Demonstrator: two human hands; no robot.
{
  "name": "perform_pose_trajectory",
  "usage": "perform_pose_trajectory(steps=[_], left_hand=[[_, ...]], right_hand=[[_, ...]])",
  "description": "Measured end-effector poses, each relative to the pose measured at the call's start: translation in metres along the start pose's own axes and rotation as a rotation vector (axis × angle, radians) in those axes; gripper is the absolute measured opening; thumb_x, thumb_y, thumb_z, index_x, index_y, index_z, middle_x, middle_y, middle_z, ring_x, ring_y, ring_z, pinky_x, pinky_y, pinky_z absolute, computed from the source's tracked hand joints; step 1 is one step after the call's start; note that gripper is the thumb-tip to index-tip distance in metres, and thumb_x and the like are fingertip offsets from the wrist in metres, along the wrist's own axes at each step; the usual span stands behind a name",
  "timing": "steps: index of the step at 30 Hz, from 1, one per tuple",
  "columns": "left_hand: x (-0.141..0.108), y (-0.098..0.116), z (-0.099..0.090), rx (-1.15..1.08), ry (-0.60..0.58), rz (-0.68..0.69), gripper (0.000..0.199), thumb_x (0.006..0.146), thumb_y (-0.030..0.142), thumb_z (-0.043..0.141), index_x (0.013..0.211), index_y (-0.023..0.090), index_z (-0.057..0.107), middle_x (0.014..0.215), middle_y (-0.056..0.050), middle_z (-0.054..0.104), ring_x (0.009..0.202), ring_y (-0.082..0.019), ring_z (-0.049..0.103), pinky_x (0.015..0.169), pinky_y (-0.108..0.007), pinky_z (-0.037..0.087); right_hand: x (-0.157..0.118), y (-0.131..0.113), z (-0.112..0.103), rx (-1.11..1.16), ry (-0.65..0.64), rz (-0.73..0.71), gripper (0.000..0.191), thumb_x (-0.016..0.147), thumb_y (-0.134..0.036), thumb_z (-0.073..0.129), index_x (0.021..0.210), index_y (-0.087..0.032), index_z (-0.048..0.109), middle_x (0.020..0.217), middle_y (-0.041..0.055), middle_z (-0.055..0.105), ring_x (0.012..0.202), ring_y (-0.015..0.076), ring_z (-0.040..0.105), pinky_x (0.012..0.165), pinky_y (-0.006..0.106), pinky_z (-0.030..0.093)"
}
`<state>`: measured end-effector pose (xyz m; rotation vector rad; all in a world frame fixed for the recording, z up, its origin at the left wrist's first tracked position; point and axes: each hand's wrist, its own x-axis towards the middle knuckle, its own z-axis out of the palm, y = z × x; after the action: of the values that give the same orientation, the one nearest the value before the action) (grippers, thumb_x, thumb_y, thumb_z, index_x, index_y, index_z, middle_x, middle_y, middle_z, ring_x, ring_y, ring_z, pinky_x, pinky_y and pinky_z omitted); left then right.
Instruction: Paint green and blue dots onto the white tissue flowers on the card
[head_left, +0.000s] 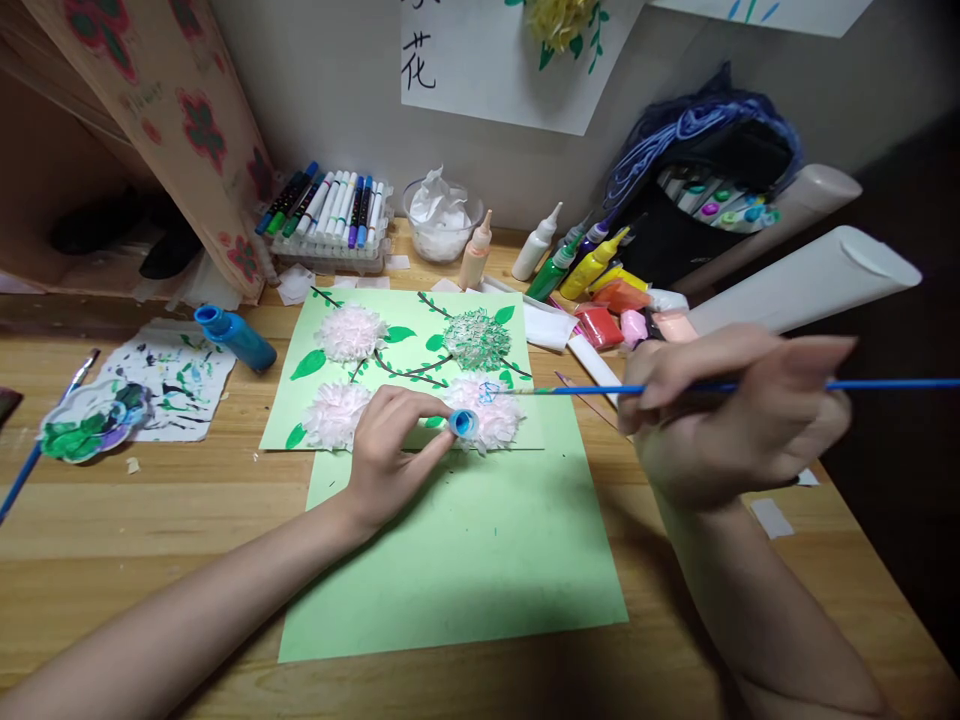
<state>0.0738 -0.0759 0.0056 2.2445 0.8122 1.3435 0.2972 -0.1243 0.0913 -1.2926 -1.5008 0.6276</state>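
My left hand pinches a small blue paint cap between thumb and finger, its opening facing up, over the lower right paper flower. In my right hand is a long thin blue brush, held level, its tip on that pale pink flower. Blue strokes mark the flower near the tip. The flower sits on a light green sheet with painted stems and leaves, two other pale pink flowers and one green-tinted flower. A larger green sheet lies beneath.
An open blue bottle stands left of the sheets, near a stained paper and a paint palette. Behind are markers, a glass bowl and paint bottles. Clay packets and a white tube lie right.
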Motion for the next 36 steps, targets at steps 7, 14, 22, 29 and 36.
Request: perform_pose_trajectory(steps=[7,14,22,29,36], left_hand=[[0.000,0.000,0.000,0.010,-0.007,-0.001,0.014,0.085,0.013,0.070,0.093,0.023,0.064,0.082,0.000,0.070,0.078,-0.017,0.060,0.069,-0.031,0.046],[0.000,0.000,0.000,0.000,-0.003,-0.007,0.014,0.084,0.013,0.070,0.093,0.023,0.064,0.082,0.000,0.071,0.078,-0.018,0.061,0.070,-0.032,0.046],[0.000,-0.001,0.001,-0.005,0.004,-0.011,0.014,0.084,0.015,0.070,0.093,0.024,0.064,0.081,0.000,0.071,0.078,-0.018,0.061,0.069,-0.032,0.046],[-0.001,-0.001,0.001,0.000,-0.003,-0.008,0.014,0.085,0.014,0.070,0.094,0.024,0.064,0.082,0.000,0.071,0.078,-0.018,0.061,0.069,-0.032,0.046],[-0.001,-0.001,0.001,-0.002,-0.002,-0.009,0.013,0.085,0.015,0.070,0.094,0.024,0.064,0.082,0.000,0.071,0.078,-0.018,0.061,0.069,-0.033,0.046]], right_hand=[[0.020,0.023,0.015,0.050,0.151,0.087,0.057,0.091,-0.065,0.047,0.061,-0.018,0.056,0.049,-0.0022,0.052,0.039,0.0085,0.052,0.038,0.021,0.036],[0.018,0.042,0.023,0.051,0.136,0.122,0.055,0.094,-0.061,0.046,0.061,-0.019,0.056,0.044,-0.0035,0.051,0.036,0.0076,0.050,0.039,0.021,0.036],[0.017,0.044,0.026,0.069,0.111,0.150,0.055,0.094,-0.060,0.046,0.060,-0.018,0.057,0.045,-0.0032,0.053,0.037,0.0074,0.052,0.039,0.020,0.037],[0.018,0.039,0.024,0.091,0.178,0.115,0.055,0.093,-0.061,0.049,0.058,-0.018,0.056,0.044,-0.0039,0.050,0.035,0.0072,0.050,0.036,0.020,0.034],[0.017,0.042,0.024,0.056,0.112,0.122,0.056,0.095,-0.059,0.047,0.059,-0.018,0.057,0.043,-0.0031,0.051,0.035,0.0071,0.049,0.037,0.020,0.035]])
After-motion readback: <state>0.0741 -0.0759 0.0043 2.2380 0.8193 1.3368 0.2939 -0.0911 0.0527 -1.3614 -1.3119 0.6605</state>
